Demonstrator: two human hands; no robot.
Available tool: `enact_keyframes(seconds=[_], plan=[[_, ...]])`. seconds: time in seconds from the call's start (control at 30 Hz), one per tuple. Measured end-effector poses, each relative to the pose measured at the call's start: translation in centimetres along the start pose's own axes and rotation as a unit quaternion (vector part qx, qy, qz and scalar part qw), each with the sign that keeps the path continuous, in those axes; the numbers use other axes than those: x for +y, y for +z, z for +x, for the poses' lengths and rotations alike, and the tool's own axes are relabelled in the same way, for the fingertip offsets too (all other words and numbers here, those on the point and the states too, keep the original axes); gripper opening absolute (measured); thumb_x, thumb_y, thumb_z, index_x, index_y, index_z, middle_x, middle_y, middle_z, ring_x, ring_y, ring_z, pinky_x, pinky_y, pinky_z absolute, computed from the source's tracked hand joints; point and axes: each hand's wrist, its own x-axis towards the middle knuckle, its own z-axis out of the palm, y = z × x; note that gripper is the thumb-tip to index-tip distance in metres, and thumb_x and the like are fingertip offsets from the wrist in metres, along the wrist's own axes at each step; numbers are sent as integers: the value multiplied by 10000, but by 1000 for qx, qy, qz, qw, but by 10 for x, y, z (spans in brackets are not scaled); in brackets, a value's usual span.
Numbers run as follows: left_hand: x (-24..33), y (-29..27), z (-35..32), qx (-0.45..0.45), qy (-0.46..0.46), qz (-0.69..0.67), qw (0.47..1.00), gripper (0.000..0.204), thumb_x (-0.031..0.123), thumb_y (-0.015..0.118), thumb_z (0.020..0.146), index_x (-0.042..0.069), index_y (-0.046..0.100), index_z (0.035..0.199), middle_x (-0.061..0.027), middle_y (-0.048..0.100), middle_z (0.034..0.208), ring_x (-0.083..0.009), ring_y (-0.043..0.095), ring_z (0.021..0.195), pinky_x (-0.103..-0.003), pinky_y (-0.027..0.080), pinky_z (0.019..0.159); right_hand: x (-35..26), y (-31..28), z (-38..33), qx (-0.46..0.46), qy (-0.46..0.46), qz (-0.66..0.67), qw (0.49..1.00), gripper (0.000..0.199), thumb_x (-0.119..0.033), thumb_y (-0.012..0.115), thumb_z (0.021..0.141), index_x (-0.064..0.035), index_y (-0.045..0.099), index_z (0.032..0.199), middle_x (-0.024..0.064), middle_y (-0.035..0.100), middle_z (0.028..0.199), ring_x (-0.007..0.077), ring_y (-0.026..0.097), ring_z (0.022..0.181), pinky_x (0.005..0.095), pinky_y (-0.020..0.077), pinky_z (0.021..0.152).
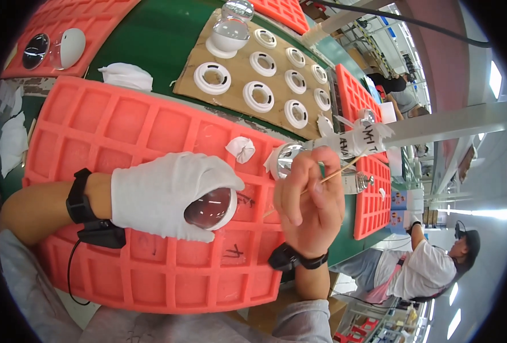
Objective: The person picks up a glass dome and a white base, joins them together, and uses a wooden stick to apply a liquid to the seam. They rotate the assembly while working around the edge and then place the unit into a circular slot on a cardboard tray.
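My left hand (165,194), in a white glove, is wrapped round a ball-shaped part (210,208) with a glossy dark face and a white rim. The dark face is turned up between thumb and fingers. My bare right hand (310,208) pinches a thin wooden stick (342,169) between thumb and fingertips. One end of that stick points toward the ball-shaped part, apart from it; its tip is too small to make out. Both hands are above a red foam tray (122,121) with square pockets. A crumpled white cloth (241,149) lies on the tray beyond my left fingers.
Beyond the tray, a cardboard sheet (199,94) carries several white rings (212,78) and a clear-topped globe (231,35). A glass bottle (356,183) stands just right of my right hand. At the far left, another red tray (102,14) holds dome parts. A co-worker (419,263) stands at right.
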Motion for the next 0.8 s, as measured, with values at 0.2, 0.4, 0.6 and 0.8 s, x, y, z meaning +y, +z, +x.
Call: enact_keyframes(seconds=[0.2,0.4,0.6,0.8], plan=[[15,-19,8,-120,-3,-10,993,598,290,852,747,74,578,1233,-166,619,1150,-378,617,1071,-461,502,937,28,32,25,9,129,215,968,441,-499,315,1110,-111,481,984,-45,280,661,76,199,448,255,205,454],[18,-5,12,-67,-48,-78,994,638,281,900,700,62,585,1209,-158,610,1115,-357,613,1056,-425,495,933,51,19,25,-18,102,299,949,604,-608,227,1091,-143,304,714,-54,225,593,74,144,444,272,138,433],[20,-4,12,-75,-113,-98,986,700,283,926,664,51,582,1228,-155,605,1117,-352,612,1052,-410,490,944,56,16,27,11,102,346,932,628,-640,204,1080,-150,284,696,-52,229,589,81,141,447,272,130,432],[18,-9,16,-57,-83,-68,993,740,301,935,659,41,577,1252,-162,614,1161,-366,618,1050,-420,492,950,50,28,29,99,86,301,945,582,-604,249,1092,-138,334,754,-49,221,601,82,153,460,265,139,446]])
